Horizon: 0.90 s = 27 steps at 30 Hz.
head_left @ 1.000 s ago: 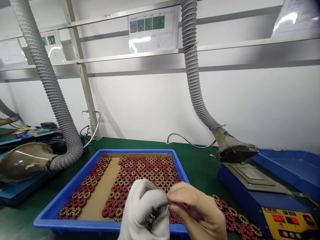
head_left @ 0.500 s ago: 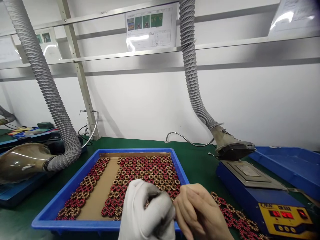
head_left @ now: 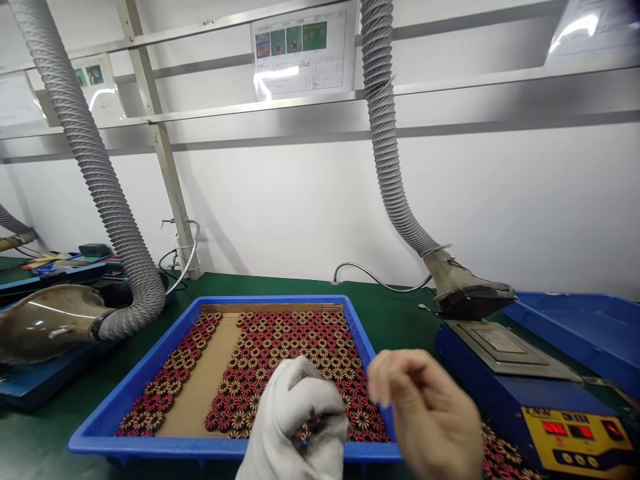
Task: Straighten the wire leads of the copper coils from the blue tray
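My left hand (head_left: 300, 423), in a white glove with greyish stains, is curled closed over the near edge of the blue tray (head_left: 165, 450). A bit of red and tan shows in the gap of its fingers; whether it is held or lies behind, I cannot tell. Bare and motion-blurred, my right hand (head_left: 433, 413) is at the tray's right front corner, its fingers bent in towards the thumb. Anything in its grip is hidden. Many small wound rings (head_left: 295, 340), red or tan on black, lie in the tray on brown cardboard (head_left: 197, 393).
A blue heating unit (head_left: 525, 400) with a yellow display panel stands on the right, more rings (head_left: 505, 457) beside it. Above it hangs a grey extraction hose (head_left: 383, 133). Another hose (head_left: 95, 167) comes down on the left. A second blue tray (head_left: 590, 327) sits far right.
My right hand has moved right and slightly up, away from my left hand, and the two are now apart. The gloved left hand stays nearly in place, still curled.
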### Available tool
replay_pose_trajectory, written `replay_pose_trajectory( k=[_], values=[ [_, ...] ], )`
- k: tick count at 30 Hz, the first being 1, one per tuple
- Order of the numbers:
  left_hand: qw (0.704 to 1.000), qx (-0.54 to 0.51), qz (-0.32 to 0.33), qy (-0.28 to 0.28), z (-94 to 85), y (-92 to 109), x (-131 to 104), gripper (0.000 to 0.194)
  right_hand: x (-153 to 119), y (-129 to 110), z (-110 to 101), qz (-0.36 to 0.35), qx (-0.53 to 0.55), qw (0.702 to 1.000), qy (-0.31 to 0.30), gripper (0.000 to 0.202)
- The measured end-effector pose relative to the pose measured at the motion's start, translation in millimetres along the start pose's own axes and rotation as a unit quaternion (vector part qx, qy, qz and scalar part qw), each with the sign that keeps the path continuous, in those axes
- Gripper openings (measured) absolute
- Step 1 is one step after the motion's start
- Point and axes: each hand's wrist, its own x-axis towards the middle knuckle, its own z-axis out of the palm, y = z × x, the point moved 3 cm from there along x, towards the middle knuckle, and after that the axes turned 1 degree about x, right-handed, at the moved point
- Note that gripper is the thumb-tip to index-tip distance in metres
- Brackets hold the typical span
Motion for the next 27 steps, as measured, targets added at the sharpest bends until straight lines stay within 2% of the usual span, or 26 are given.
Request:
replay_pose_trajectory(
  k=[2,5,9,13,16,18,22,27],
  values=[
    [0.998,-0.030,-0.049,-0.003,-0.5,0.6,1.7,0.017,0.7,-0.5,-6.4,0.012,-0.001,0.999,0.044,0.019],
    [0.982,-0.138,-0.126,-0.009,-0.4,-3.3,7.0,0.016,2.1,0.2,0.3,0.041,0.002,0.999,-0.014,0.015],
    [0.929,-0.290,-0.226,0.033,1.1,-14.1,12.0,0.008,-1.2,9.0,20.9,0.145,0.148,0.977,-0.054,0.007],
    [0.878,-0.355,-0.312,0.080,6.7,-19.6,9.6,0.009,-8.1,24.1,34.8,0.255,0.234,0.936,-0.063,0.024],
    [0.855,-0.392,-0.326,0.095,6.6,-16.6,11.4,0.018,-8.9,31.1,33.7,0.277,0.226,0.933,-0.034,0.030],
    [0.853,-0.398,-0.327,0.088,2.0,-13.9,14.8,0.026,-7.9,30.8,33.9,0.293,0.234,0.926,-0.032,0.032],
    [0.873,-0.374,-0.310,0.039,-8.7,-14.9,19.4,0.015,-6.4,22.3,39.8,0.327,0.265,0.907,-0.022,0.032],
    [0.871,-0.401,-0.271,0.082,-9.5,-22.9,15.5,0.010,-8.6,18.4,48.9,0.343,0.279,0.897,-0.021,0.034]
  ],
)
